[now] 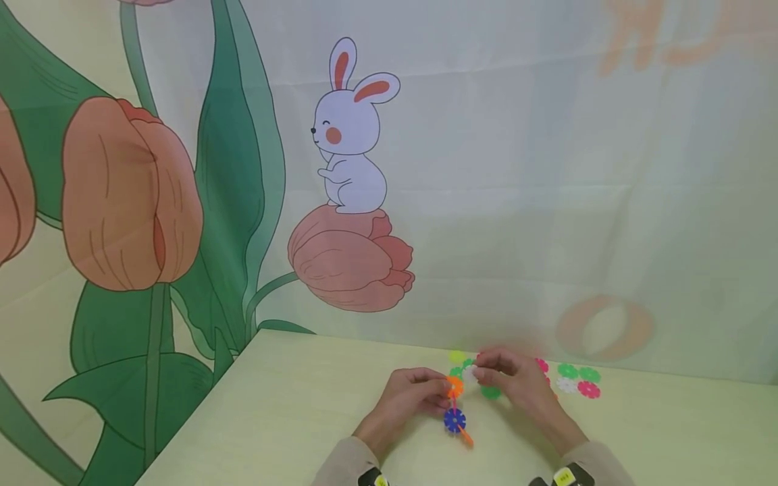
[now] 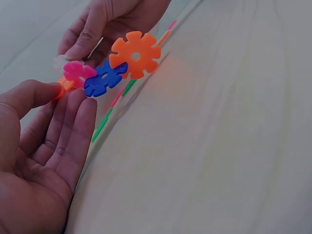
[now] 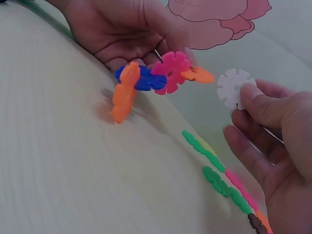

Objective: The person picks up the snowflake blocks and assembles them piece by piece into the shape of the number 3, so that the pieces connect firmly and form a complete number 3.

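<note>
My left hand (image 1: 410,401) pinches an orange snowflake disc (image 3: 199,74) between thumb and fingers. Slotted onto that disc is a pink one (image 3: 171,73), followed by a blue disc (image 1: 454,420) and a second orange disc (image 2: 135,55) at the free end, making a short chain that hangs toward me in the head view. My right hand (image 1: 519,385) holds a white snowflake disc (image 3: 234,87) by its edge, thumb on one face. In the right wrist view a narrow gap separates the white disc from the held orange one.
Loose discs lie flat on the pale table (image 1: 267,405) behind and beside my right hand, among them a yellow one (image 1: 456,356), a green one (image 1: 568,370) and a pink one (image 1: 588,389). A printed cloth (image 1: 486,202) hangs along the table's back edge.
</note>
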Demonstrator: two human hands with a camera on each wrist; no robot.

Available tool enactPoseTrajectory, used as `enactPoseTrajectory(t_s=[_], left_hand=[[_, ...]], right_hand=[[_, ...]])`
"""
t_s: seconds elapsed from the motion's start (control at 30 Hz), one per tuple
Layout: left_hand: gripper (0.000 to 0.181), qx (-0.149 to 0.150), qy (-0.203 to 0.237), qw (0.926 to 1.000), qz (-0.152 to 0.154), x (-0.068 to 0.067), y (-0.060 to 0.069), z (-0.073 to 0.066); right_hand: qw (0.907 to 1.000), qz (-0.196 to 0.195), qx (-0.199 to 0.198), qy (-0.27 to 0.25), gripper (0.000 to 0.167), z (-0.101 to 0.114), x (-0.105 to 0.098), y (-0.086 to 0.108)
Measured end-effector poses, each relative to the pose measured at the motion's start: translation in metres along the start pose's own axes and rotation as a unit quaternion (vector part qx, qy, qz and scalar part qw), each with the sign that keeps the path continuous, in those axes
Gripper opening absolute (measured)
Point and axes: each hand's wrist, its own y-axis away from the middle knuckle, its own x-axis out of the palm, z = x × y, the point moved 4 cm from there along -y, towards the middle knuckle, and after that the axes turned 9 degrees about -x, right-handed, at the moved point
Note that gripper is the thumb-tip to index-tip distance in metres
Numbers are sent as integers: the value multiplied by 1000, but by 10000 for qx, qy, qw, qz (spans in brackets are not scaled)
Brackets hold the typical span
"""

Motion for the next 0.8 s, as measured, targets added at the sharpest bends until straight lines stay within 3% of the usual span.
enactPoseTrajectory(t_s=[0.37, 0.8], left_hand=[[14, 54, -53, 9999, 95, 1, -1, 2], [17, 116, -150, 9995, 233, 1, 0, 1]], right_hand=[[9993, -40, -197, -325, 22, 0, 3, 4], [9994, -131, 2, -326, 22, -3, 7, 7]])
